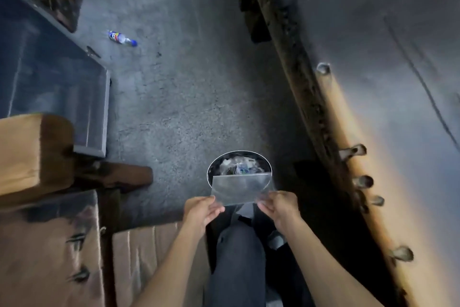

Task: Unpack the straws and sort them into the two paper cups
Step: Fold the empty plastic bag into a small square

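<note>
Clear plastic wrapper (241, 188), apparently empty, is stretched flat between both hands, its long axis running left to right. Left hand (202, 212) pinches its near-left corner, right hand (280, 206) its near-right. Directly beneath, just beyond the hands, sits a round waste bin (239, 161). No straws or cups are visible.

No readable text in view

The bottle (122, 38) on the floor carries a coloured label, but its lettering is too small and blurred to make out.
</note>
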